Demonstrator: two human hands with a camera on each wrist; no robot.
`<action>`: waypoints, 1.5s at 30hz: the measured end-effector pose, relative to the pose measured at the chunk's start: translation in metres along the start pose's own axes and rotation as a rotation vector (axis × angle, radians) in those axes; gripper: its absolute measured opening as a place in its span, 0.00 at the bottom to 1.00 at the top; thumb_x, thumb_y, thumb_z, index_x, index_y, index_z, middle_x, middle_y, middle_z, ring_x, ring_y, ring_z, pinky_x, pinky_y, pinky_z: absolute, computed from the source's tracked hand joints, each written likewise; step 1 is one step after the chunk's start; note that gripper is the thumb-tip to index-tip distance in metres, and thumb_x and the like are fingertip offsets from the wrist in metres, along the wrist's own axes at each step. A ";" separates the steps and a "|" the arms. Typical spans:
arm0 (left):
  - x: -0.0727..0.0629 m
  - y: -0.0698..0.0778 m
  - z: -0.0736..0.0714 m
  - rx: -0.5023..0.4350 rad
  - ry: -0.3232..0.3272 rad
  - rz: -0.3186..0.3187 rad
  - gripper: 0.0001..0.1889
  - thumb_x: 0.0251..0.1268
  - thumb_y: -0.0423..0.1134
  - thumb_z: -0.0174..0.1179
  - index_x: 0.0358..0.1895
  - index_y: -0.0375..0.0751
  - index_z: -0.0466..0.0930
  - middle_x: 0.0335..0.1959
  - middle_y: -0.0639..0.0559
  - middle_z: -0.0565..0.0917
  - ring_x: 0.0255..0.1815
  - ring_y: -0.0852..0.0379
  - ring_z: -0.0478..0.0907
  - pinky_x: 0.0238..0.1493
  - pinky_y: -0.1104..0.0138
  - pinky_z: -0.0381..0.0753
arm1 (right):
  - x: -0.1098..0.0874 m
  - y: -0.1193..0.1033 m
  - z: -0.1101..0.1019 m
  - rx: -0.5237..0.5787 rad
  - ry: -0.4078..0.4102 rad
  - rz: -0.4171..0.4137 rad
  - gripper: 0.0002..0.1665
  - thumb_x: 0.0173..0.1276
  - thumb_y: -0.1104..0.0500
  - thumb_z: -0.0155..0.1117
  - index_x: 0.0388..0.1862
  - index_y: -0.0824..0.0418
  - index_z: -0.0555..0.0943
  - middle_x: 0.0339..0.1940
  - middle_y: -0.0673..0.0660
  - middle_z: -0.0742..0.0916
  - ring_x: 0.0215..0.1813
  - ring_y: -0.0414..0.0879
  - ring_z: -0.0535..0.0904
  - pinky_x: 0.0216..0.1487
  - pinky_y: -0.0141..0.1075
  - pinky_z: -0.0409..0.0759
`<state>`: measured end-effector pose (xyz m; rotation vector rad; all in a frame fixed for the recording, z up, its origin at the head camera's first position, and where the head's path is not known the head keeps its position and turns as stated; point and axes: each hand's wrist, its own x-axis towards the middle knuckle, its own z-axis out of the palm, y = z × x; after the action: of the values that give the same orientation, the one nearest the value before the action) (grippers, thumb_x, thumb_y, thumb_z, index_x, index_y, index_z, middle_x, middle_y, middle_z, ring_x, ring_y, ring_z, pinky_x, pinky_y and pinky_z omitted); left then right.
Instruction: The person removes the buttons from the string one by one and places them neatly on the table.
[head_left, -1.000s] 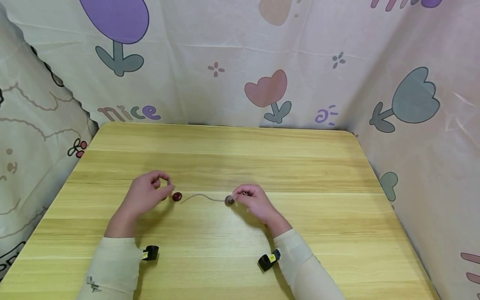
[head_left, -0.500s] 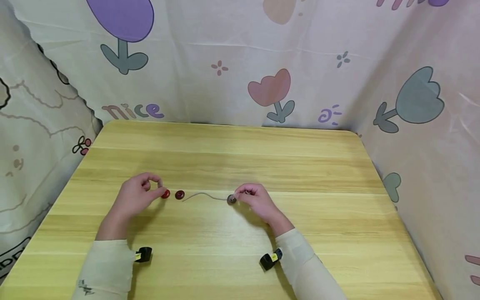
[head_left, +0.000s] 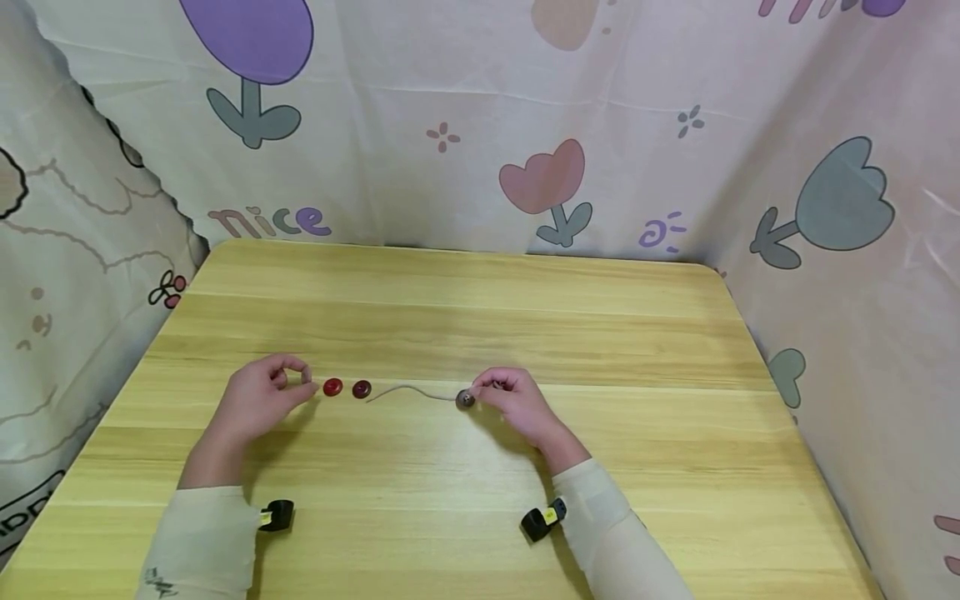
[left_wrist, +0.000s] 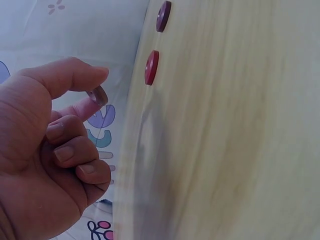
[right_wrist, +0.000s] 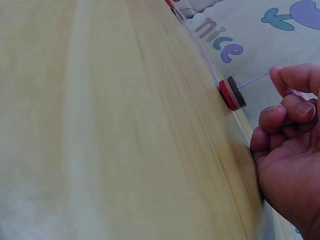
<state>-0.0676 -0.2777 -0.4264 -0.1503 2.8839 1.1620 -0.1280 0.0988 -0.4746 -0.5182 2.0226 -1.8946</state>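
Observation:
My left hand (head_left: 258,396) pinches a small brown button (left_wrist: 98,95) between thumb and forefinger, above the left part of the table. Just right of its fingertips lies a bright red button (head_left: 333,387), and beyond that a dark red button (head_left: 362,389). My right hand (head_left: 512,402) pinches a thin cord (head_left: 408,388) between thumb and forefinger, its other fingers curled in. Several buttons (right_wrist: 232,93), red, pinkish and dark, are stacked on the cord close to these fingertips. From the stack, the cord's loose end runs left toward the dark red button.
A light wood-grain table (head_left: 420,517) lies under both hands. Patterned cloth (head_left: 390,150) hangs behind it and along both sides. Each sleeve has a small black camera (head_left: 279,516) strapped at the wrist.
My left hand has drawn back to the left with the brown button, uncovering the bright red button on the table. My right hand keeps its hold on the cord, and the head view has shifted slightly.

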 end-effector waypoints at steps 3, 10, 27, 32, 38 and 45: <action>0.000 -0.003 0.000 0.004 -0.007 -0.015 0.14 0.67 0.45 0.66 0.46 0.39 0.79 0.22 0.52 0.61 0.18 0.57 0.59 0.19 0.64 0.62 | 0.000 0.001 0.000 0.002 0.000 -0.007 0.06 0.68 0.65 0.65 0.37 0.69 0.85 0.31 0.59 0.84 0.28 0.46 0.69 0.31 0.34 0.68; -0.001 -0.009 0.000 0.040 -0.036 -0.057 0.13 0.66 0.42 0.66 0.46 0.38 0.79 0.23 0.51 0.66 0.19 0.55 0.64 0.19 0.64 0.66 | -0.001 -0.002 0.000 0.028 0.000 0.001 0.07 0.69 0.65 0.65 0.38 0.71 0.85 0.28 0.57 0.81 0.27 0.48 0.67 0.27 0.32 0.67; 0.001 -0.022 0.005 0.070 -0.009 -0.048 0.15 0.66 0.45 0.67 0.45 0.38 0.80 0.24 0.49 0.68 0.21 0.54 0.63 0.22 0.64 0.63 | -0.001 -0.003 0.001 0.021 0.003 0.004 0.06 0.68 0.66 0.64 0.37 0.68 0.86 0.32 0.56 0.84 0.29 0.49 0.68 0.30 0.34 0.68; 0.002 -0.024 0.006 0.069 0.005 -0.045 0.15 0.66 0.44 0.67 0.46 0.37 0.80 0.25 0.49 0.68 0.22 0.53 0.64 0.22 0.64 0.63 | -0.001 -0.004 0.001 0.015 0.005 0.012 0.06 0.68 0.66 0.64 0.39 0.70 0.86 0.31 0.58 0.83 0.30 0.51 0.68 0.31 0.35 0.68; 0.003 -0.024 0.008 0.078 0.019 -0.050 0.17 0.65 0.47 0.68 0.46 0.36 0.81 0.26 0.49 0.69 0.25 0.51 0.65 0.25 0.63 0.64 | -0.002 -0.003 0.001 0.014 0.008 0.017 0.06 0.69 0.66 0.64 0.39 0.69 0.86 0.31 0.57 0.83 0.30 0.50 0.68 0.30 0.34 0.68; 0.003 -0.023 0.009 0.090 0.025 -0.078 0.25 0.65 0.55 0.66 0.49 0.33 0.81 0.28 0.48 0.71 0.27 0.51 0.66 0.27 0.61 0.65 | -0.001 -0.003 0.001 0.015 0.008 0.006 0.06 0.68 0.65 0.65 0.38 0.68 0.86 0.30 0.54 0.83 0.30 0.47 0.69 0.31 0.34 0.68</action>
<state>-0.0687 -0.2881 -0.4490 -0.2742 2.9155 1.0236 -0.1263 0.0986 -0.4719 -0.5003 2.0118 -1.9096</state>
